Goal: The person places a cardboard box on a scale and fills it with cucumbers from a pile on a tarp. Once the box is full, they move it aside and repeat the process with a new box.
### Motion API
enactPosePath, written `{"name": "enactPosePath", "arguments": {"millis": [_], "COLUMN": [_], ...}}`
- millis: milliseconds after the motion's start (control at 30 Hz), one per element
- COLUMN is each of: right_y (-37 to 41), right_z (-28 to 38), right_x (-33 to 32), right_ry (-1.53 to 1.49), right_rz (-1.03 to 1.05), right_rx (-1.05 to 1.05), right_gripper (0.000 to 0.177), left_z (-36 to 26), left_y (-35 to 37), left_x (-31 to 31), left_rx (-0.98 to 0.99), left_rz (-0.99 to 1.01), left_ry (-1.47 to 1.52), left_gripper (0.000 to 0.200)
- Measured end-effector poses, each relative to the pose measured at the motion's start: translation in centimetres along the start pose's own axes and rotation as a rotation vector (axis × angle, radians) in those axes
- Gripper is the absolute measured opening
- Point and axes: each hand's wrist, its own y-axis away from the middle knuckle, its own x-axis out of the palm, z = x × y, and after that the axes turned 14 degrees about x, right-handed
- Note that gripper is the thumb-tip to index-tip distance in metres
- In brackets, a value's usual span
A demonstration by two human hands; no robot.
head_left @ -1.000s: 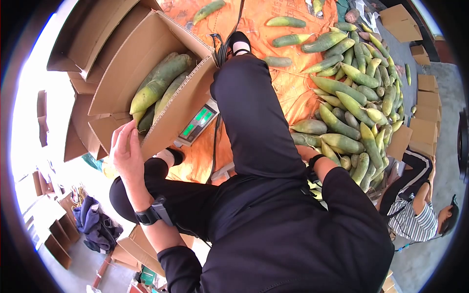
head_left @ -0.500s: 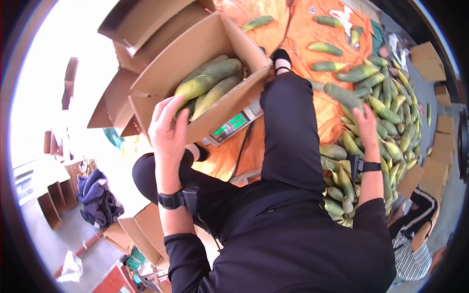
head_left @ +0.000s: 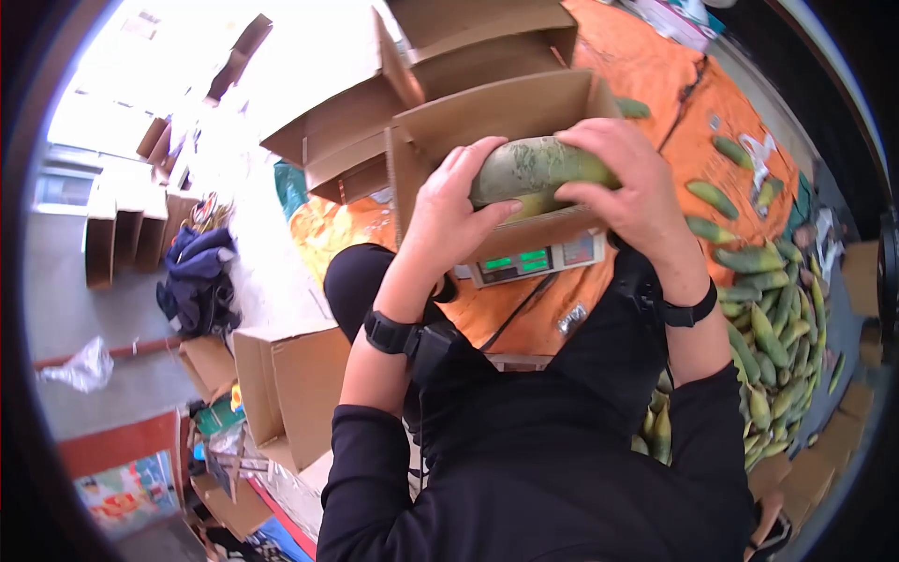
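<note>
A thick green radish-like vegetable (head_left: 532,167) lies crosswise between my hands, over the mouth of an open cardboard box (head_left: 524,105). My left hand (head_left: 459,199) grips its left end, fingers behind and thumb in front. Around its right end curve the fingers and thumb of my right hand (head_left: 626,178). Part of another vegetable shows beneath it, inside the box. Under the box is a digital scale (head_left: 552,258) with lit green displays.
Many similar vegetables (head_left: 770,342) are heaped at the right, and a few lie on the orange sheet (head_left: 655,80). Empty cardboard boxes stand behind the scale and at the lower left (head_left: 304,384). Dark clothing (head_left: 198,281) lies at the left.
My right hand has come from the heap to the box, and both hands now hold a vegetable there. The view has turned left, so the box appears nearer the middle.
</note>
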Motion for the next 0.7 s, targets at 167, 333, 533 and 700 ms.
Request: {"name": "enactPosePath", "arguments": {"millis": [167,333,533,700], "right_y": [1.5,2.0,2.3,2.1], "right_z": [-5.0,-8.5,-10.7,-9.6], "right_x": [2.4,2.6,2.9,2.5], "right_ry": [-0.144,-0.007,-0.001,0.011], "right_rz": [-0.19,-0.108,-0.093,-0.11], "right_rx": [0.37,0.473,0.531,0.574], "right_gripper": [0.019,0.024,0.024,0.021], "left_z": [3.6,5.6,4.0,3.3], "left_y": [2.5,3.9,5.1,12.2], "left_x": [0.0,1.8,-2.8,-12.3], "left_rx": [-0.178,-0.124,-0.082,-0.254], "left_rz": [0.164,0.247,-0.084,-0.364], "left_ry": [-0.249,-0.224,-0.156,-0.472], "left_gripper": [0.056,0.045,0.035,0.044]}}
